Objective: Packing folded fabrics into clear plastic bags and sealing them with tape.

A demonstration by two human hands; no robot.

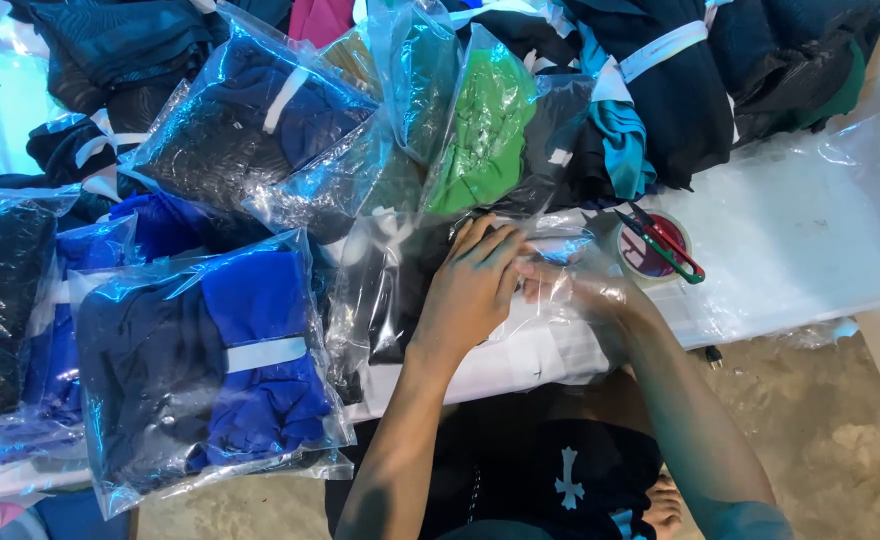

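Observation:
My left hand (470,285) lies flat, fingers spread, pressing on a clear plastic bag (385,290) that holds dark folded cloth on the white table (790,250). My right hand (585,295) is inside or under the clear plastic at the bag's open end, seen through the film; its fingers pinch the plastic. Both hands meet at the bag's right side.
A large bag of blue and navy garments (210,365) lies to the left. More bagged clothes, one green (480,135), pile up behind. Banded dark and teal bundles (650,80) sit at the back right. A tape roll (650,250) with snips (665,245) on it lies right of my hands.

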